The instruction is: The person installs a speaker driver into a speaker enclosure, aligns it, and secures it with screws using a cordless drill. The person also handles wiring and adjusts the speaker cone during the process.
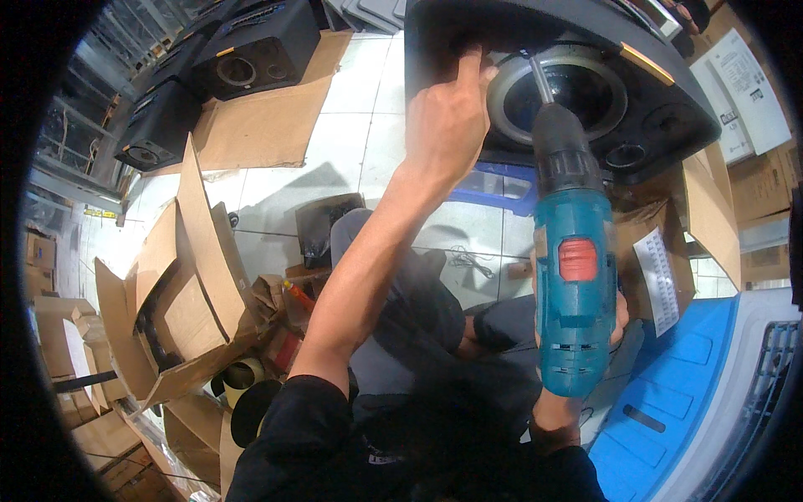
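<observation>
A black speaker cabinet (669, 100) stands at the top with a grey ring (617, 105) round its large driver opening. My left hand (452, 117) rests against the cabinet left of the ring, its index finger stretched out onto the dark face. Its other fingers are partly hidden. My right hand (621, 318) is wrapped round the handle of a teal and black power drill (575, 293), mostly hidden beneath the tool's body. The drill's long silver bit (542, 79) points away from me, its tip at the ring's far edge. Shadow hides whether a screw is there.
More black speaker cabinets (259, 50) stand on flat cardboard (268, 125) at far left. Opened cardboard boxes (201, 284) and a tape roll (242, 374) are on my left. A blue plastic panel (669, 385) lies at right; a blue crate (493, 186) sits below the cabinet.
</observation>
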`<state>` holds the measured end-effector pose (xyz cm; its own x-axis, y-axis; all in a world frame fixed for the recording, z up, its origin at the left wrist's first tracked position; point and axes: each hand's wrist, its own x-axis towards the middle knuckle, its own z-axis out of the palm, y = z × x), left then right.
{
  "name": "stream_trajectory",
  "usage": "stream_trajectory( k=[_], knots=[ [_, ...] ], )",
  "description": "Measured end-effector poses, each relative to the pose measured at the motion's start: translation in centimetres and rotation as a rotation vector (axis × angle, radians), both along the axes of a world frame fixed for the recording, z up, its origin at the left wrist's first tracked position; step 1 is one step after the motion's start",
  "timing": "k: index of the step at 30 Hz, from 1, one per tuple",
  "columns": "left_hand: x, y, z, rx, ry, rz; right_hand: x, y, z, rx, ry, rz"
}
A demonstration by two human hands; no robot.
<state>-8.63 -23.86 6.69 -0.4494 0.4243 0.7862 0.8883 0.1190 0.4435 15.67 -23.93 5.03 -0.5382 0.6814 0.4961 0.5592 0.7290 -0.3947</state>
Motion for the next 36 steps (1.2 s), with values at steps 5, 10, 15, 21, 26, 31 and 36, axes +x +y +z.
stream_trajectory(
  k=[5, 10, 15, 21, 26, 31, 36],
  knots=[
    [-0.1, 0.0, -0.2, -0.094, -0.034, 0.025, -0.5, 0.2, 2.3, 0.283, 0.217, 0.22],
    [0.0, -0.3, 0.2, -0.124, -0.045, 0.04, -0.4, 0.2, 4.5, 0.167, 0.253, 0.342],
    [1.2, -1.3, 1.2, -0.254, -0.209, 0.057, 2.1, -0.8, 3.6, 0.295, 0.289, 0.417],
    [8.0, -6.9, -8.3, -0.221, -0.569, -0.139, 12.0, -4.2, 1.2, 0.018, 0.19, 0.442],
    [13.4, -12.9, -19.2, -0.054, -2.288, -0.495, 21.9, -5.5, -1.9, -0.357, 0.224, 0.058],
    [13.2, -16.7, -20.1, 0.277, -2.413, -0.349, 28.2, -6.9, -3.9, -0.495, 0.26, -0.458],
    [7.5, -21.5, -14.2, 0.595, -2.241, -0.273, 29.2, -6.0, -3.6, -0.545, 0.193, -0.654]
  ],
)
